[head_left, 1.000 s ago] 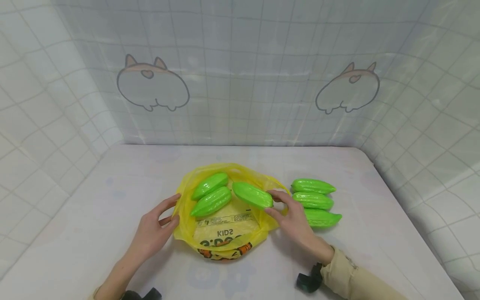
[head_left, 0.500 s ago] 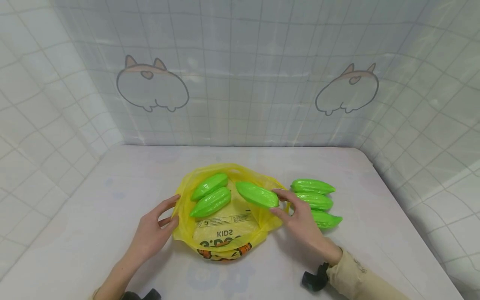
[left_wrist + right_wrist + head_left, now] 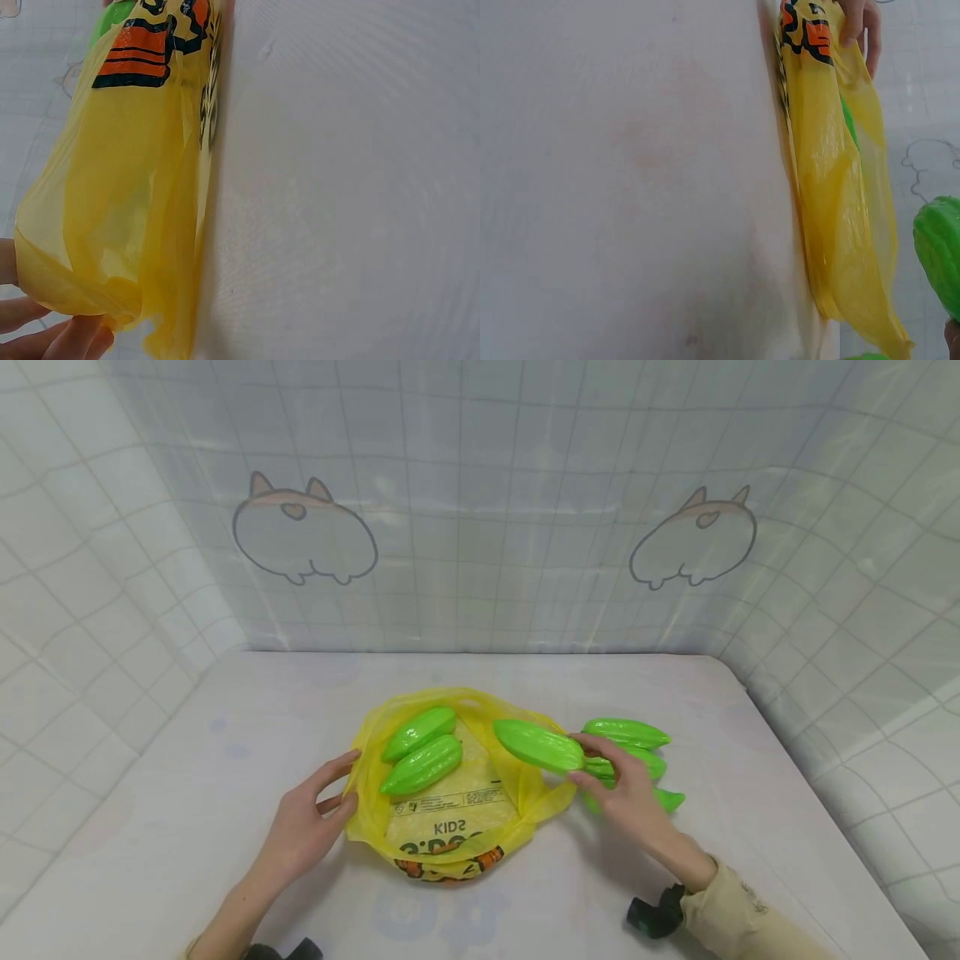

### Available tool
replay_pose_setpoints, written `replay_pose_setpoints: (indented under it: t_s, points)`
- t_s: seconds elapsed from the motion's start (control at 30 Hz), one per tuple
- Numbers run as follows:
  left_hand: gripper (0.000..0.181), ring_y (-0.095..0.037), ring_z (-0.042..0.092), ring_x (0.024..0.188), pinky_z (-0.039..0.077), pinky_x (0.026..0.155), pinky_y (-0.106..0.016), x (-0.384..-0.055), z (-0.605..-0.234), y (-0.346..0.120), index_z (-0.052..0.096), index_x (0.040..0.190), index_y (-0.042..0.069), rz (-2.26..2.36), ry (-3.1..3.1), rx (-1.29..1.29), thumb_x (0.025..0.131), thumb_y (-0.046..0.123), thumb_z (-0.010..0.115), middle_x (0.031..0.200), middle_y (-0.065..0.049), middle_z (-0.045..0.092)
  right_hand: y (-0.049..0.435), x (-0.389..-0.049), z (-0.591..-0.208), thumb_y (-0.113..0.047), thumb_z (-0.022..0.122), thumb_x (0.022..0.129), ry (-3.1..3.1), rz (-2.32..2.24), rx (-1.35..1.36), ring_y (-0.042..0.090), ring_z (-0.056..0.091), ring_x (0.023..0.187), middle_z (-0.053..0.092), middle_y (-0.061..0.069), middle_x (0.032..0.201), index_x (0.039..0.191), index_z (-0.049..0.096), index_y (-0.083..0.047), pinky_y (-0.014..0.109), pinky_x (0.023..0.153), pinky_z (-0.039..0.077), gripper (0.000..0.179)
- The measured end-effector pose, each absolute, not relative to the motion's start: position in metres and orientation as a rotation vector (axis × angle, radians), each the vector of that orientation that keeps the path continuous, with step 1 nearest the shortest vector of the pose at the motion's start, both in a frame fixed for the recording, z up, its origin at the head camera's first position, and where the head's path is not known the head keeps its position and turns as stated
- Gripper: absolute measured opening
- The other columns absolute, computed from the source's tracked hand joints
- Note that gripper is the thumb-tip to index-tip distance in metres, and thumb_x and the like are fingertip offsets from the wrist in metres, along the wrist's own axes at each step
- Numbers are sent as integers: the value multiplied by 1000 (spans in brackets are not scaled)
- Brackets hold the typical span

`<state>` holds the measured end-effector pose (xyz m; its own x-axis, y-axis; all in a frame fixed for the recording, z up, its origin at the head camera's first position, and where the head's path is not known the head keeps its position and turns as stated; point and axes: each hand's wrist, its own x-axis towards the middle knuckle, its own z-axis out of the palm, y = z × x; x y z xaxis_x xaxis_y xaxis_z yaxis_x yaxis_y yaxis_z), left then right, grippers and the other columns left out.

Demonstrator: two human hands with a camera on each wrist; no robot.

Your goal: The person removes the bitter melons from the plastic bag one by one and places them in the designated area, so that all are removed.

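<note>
Head view's got the right hand pinching a glossy green oblong gourd by its end above the right edge of a yellow plastic bag, left hand pinching the bag's left edge, and the gourd's probably light, stiff, kinda slippery, so grab mid-body.

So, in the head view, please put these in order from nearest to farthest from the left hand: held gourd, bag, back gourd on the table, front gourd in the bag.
1. Bag, touched by the left hand.
2. Front gourd, inside the bag's left half.
3. Held gourd, over the bag's right side.
4. Back gourd, to the bag's right.
</note>
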<state>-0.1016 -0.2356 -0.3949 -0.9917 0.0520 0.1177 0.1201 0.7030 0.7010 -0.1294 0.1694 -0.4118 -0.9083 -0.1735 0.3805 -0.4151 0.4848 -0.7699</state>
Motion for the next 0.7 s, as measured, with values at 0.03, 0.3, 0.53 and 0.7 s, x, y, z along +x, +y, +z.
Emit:
replay_pose_setpoints:
  t_s: [0.03, 0.3, 0.53, 0.7]
  points:
    - [56, -40, 48, 134, 55, 97, -43, -102, -395, -236, 44, 150, 14, -1166, -2815, -145, 96, 6, 58, 148, -19, 49, 171, -129, -411, -11, 75, 88, -2486, 1399, 500, 21, 59, 114, 65, 4, 131, 136, 60, -12, 52, 102, 51, 50]
    - [55, -39, 49, 134, 54, 97, -43, -103, -397, -236, 45, 150, 14, -1160, -2817, -136, 96, 7, 57, 147, -18, 50, 183, -126, -407, -7, 76, 86, -2478, 1354, 468, 19, 59, 113, 65, 7, 129, 135, 59, -6, 39, 103, 52, 52]
    - [55, -38, 49, 134, 54, 97, -43, -103, -398, -236, 45, 150, 13, -1153, -2818, -133, 96, 8, 57, 147, -18, 50, 193, -125, -407, -6, 75, 87, -2444, 1330, 478, 5, 58, 111, 65, 8, 128, 135, 60, -6, 17, 100, 49, 50]
    - [55, -39, 49, 134, 54, 98, -43, -103, -397, -236, 45, 149, 14, -1158, -2818, -128, 96, 9, 57, 147, -18, 50, 203, -124, -409, -5, 74, 88, -2445, 1324, 470, -1, 55, 108, 66, 8, 126, 135, 60, -6, 12, 99, 46, 49]
